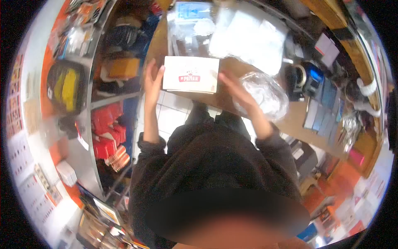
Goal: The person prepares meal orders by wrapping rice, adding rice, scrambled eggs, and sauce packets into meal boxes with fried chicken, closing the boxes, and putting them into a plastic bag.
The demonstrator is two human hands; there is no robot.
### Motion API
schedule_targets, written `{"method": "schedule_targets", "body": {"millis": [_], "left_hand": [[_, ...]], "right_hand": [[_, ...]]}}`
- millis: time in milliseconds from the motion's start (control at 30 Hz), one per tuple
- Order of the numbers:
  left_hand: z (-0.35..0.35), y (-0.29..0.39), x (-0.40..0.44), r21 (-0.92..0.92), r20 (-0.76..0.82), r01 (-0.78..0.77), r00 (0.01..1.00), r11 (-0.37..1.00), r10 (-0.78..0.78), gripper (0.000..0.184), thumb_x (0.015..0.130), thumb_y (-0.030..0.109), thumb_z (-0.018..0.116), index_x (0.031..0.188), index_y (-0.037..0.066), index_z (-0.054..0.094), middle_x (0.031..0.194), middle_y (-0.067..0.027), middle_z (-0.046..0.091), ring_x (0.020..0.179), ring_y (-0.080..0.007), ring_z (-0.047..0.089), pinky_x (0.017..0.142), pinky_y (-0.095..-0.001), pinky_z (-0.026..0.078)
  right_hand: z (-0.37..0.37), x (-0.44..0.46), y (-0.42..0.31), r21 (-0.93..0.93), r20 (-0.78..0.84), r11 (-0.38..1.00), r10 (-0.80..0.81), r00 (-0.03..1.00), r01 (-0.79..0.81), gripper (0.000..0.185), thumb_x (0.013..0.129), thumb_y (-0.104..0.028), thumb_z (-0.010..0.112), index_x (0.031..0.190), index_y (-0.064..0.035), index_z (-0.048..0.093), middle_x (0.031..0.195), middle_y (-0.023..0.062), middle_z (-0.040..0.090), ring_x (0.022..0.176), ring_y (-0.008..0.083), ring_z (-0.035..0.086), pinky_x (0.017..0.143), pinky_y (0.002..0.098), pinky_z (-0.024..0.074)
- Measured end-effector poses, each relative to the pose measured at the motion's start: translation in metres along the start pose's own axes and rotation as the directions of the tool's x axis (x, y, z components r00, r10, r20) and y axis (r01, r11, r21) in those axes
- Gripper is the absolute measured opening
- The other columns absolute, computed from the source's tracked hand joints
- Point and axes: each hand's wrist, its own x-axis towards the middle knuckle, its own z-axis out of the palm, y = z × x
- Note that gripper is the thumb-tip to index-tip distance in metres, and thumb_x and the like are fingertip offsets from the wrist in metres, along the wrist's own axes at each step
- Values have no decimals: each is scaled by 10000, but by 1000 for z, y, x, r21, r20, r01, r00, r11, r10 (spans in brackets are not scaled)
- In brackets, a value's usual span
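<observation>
A closed white cardboard box [190, 68] with a red printed logo on its lid sits at the near edge of the brown table [228, 70]. At the box's left edge is my left hand [153, 81], fingers spread, its thumb against or very close to the side. My right hand [239, 92] reaches toward the right side of the box with fingers stretched out; whether it touches the box I cannot tell. Just right of that hand lies a clear plastic bag or wrap [271, 95]. Neither hand is wrapped around anything.
White sheets or bags [248, 37] and a blue-and-white packet [192, 11] cover the far table. A device with a blue lit screen [316, 74] stands at the right. Shelves with red packets [107, 124] and a black bin with yellow contents [66, 87] flank the left.
</observation>
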Motion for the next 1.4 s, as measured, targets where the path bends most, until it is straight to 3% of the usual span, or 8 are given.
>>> {"method": "schedule_targets", "body": {"millis": [67,233,567,733,1033,1133,1233,1400], "left_hand": [[2,-43,-5,-268,594,615,711,741,-376,621,863,361,590,1307,-35,409,1320,-168,448,1250,-248,385,1060,-361,246],[-3,1,-17,-198,607,537,724,820,-327,725,874,370,554,1385,-46,253,1419,-186,303,1329,-246,259,1092,-361,166],[90,170,-74,-424,774,161,575,891,264,742,885,195,532,1443,13,78,1498,-193,104,1389,-284,81,1114,-372,99],[159,144,-129,-131,905,316,424,940,-16,689,901,288,517,1406,-15,158,1375,-245,358,1272,-323,363,1052,-375,276],[182,108,-92,234,686,-9,711,972,-158,528,912,396,483,1212,-37,450,1012,-211,596,897,-272,594,734,-366,452],[225,50,-98,121,632,241,730,963,-262,346,901,286,518,1030,-33,552,808,-131,593,733,-182,552,665,-322,440],[256,38,-116,-232,487,337,852,912,-191,220,889,179,536,924,-37,552,791,-83,564,721,-158,510,671,-301,436],[245,72,-152,-463,-44,-25,999,886,5,190,866,106,562,1008,-11,514,841,-157,594,802,-234,568,793,-319,436]], "right_hand": [[41,-3,-31,50,105,999,9,994,-14,704,815,-426,654,1276,51,418,1264,184,498,1175,252,470,990,363,364],[53,-4,9,91,0,933,-348,937,347,605,876,-356,587,1284,44,388,1228,189,511,1195,261,450,1010,376,347],[-91,-178,-23,-27,-527,951,-276,804,309,416,921,-300,529,1119,65,553,1016,74,617,913,127,541,799,280,430],[-161,-162,23,-201,-454,979,-55,889,-42,450,918,-356,525,1094,55,577,967,71,626,898,139,554,794,282,436],[-237,-101,157,-4,-577,1000,-10,817,9,549,917,-478,462,1042,39,600,870,143,636,803,246,605,754,351,469],[-218,-69,164,-288,-560,948,-281,779,135,506,944,-420,437,1065,52,574,843,156,625,811,238,597,738,351,460],[-199,-64,135,52,-557,961,-198,807,271,413,957,-342,442,1057,50,529,849,170,609,828,244,589,737,362,449],[-188,-79,135,-365,-693,858,-510,509,362,234,948,-192,450,1024,28,469,911,223,585,843,346,582,735,404,439]]}}
